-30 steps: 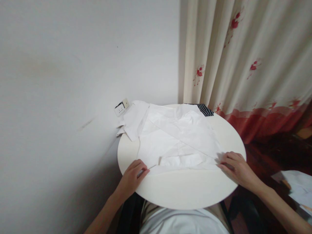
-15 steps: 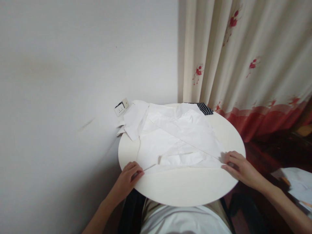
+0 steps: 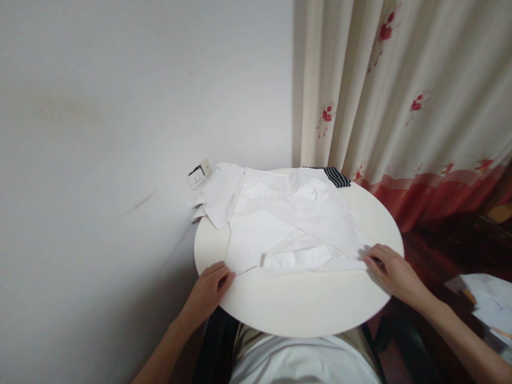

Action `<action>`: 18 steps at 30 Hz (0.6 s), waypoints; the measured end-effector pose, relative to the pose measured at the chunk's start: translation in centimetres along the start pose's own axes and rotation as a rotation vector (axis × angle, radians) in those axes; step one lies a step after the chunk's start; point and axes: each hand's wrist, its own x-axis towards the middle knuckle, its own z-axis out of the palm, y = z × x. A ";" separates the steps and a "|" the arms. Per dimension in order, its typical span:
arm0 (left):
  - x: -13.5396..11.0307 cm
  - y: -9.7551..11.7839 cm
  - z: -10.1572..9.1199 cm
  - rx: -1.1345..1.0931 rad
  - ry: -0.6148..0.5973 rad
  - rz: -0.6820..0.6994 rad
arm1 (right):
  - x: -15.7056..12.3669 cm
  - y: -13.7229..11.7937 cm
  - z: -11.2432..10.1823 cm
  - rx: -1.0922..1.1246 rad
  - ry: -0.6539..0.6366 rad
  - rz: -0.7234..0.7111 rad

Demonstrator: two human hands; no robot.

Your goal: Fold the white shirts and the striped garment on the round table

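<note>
A white shirt point(image 3: 264, 229) lies spread and partly folded on a round white table point(image 3: 304, 304), with creases and a diagonal edge across its middle. At its near left corner, my left hand point(image 3: 212, 285) pinches the cloth between thumb and fingers. My right hand point(image 3: 390, 269) pinches the near right corner the same way. The near edge runs between the two hands. On the far left, a folded flap of the shirt hangs past the table's rim.
A black-and-white striped cloth point(image 3: 337, 177) shows at the table's far edge. A wall socket point(image 3: 197, 177) sits close by on the left wall. A floral curtain point(image 3: 400, 106) hangs behind at right. White material point(image 3: 490, 301) lies low at the right.
The near edge of the shirt has shifted slightly away from me with both hands. My right thumb and fingers have come together on the corner.
</note>
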 end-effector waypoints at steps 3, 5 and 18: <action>0.1 0.0 0.0 -0.009 0.003 -0.018 | -0.4 0.7 -0.1 -0.016 0.019 0.010; 0.1 -0.2 0.1 -0.039 0.010 -0.036 | -0.6 1.2 -0.2 -0.026 0.028 0.022; -0.8 -0.6 -0.1 -0.007 0.087 -0.053 | -0.9 2.0 0.4 0.057 0.062 0.088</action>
